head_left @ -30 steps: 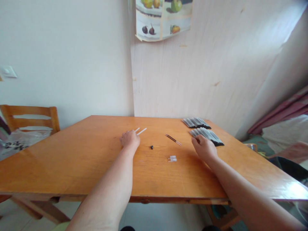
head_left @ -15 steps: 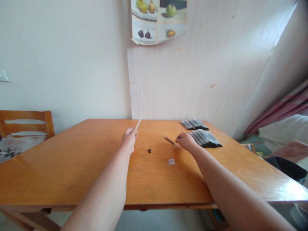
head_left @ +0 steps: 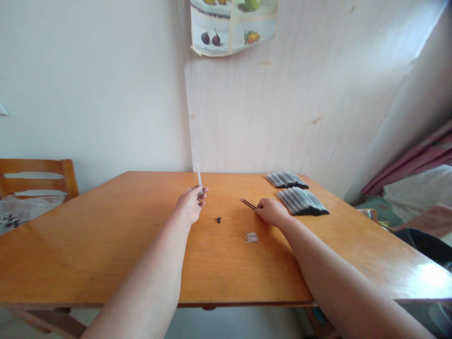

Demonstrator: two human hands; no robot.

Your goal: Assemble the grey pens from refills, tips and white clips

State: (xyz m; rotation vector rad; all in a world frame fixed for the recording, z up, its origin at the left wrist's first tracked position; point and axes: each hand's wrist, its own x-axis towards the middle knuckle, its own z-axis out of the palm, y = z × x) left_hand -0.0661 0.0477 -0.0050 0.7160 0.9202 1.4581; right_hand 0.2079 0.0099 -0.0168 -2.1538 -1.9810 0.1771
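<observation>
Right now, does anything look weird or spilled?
The poster up high: its bottom edge looks bowed, not straight. I see no spill on the table. The black bit is too tiny to check for damage.

On the table (head_left: 123, 245), pen plugs (head_left: 219, 220) are lying between the left hand (head_left: 190, 205), which is holding a pen barrel (head_left: 199, 178), and the pen caps (head_left: 252, 237). Behind the caps, pen refills (head_left: 247, 204) are extending left from the right hand (head_left: 273, 212). Further right, the near pen row (head_left: 302, 201) is lying before the far pen row (head_left: 286, 180).
</observation>
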